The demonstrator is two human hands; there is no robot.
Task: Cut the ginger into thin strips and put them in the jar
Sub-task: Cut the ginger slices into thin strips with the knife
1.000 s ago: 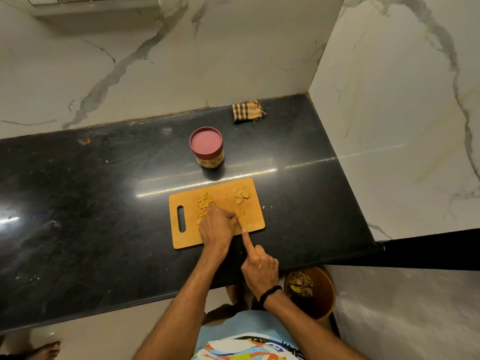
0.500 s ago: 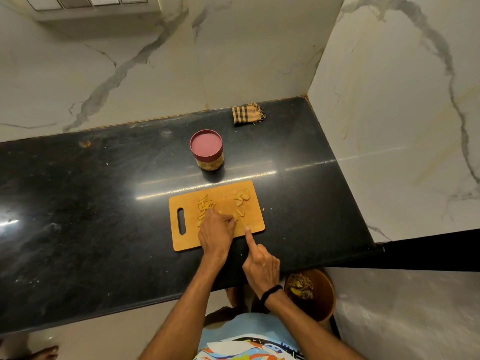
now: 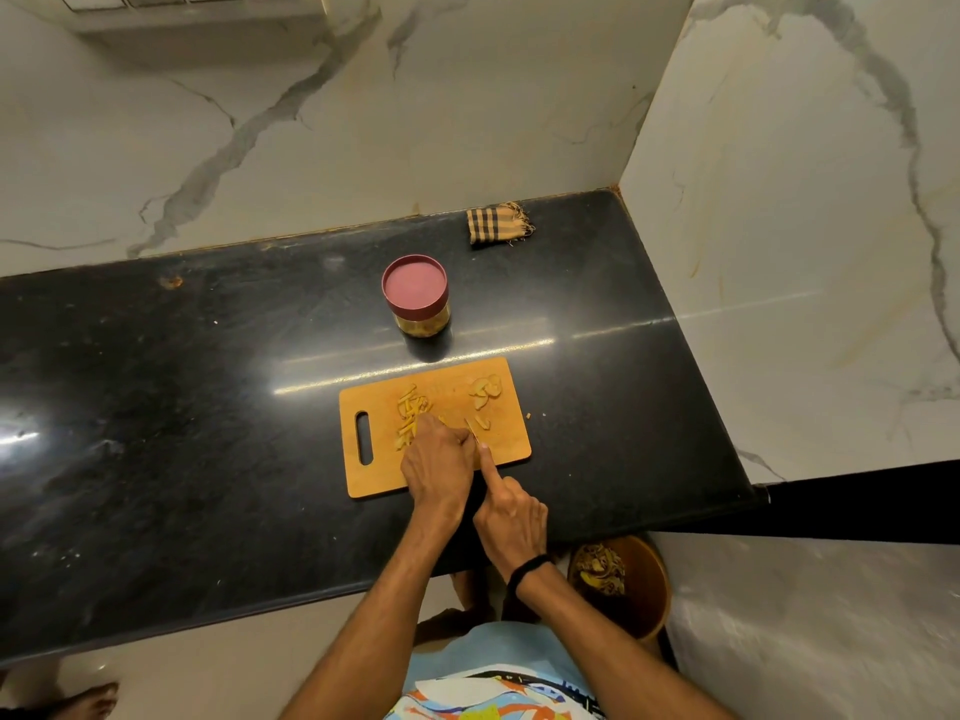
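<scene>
On the cutting board [image 3: 511, 441], the left hand [image 3: 439, 462] is pinning ginger [image 3: 413, 410] with curled fingers [image 3: 453, 438]. The right hand [image 3: 511, 517], index outstretched, is gripping the knife [image 3: 471, 428], possibly endangering nearby knuckles.

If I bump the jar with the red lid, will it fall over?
Probably not. The jar looks short and wide and stands upright, so a bump would likely slide it on the shiny counter rather than tip it. If it did tip, its round side could roll, but its lid is on, so little should spill.
</scene>
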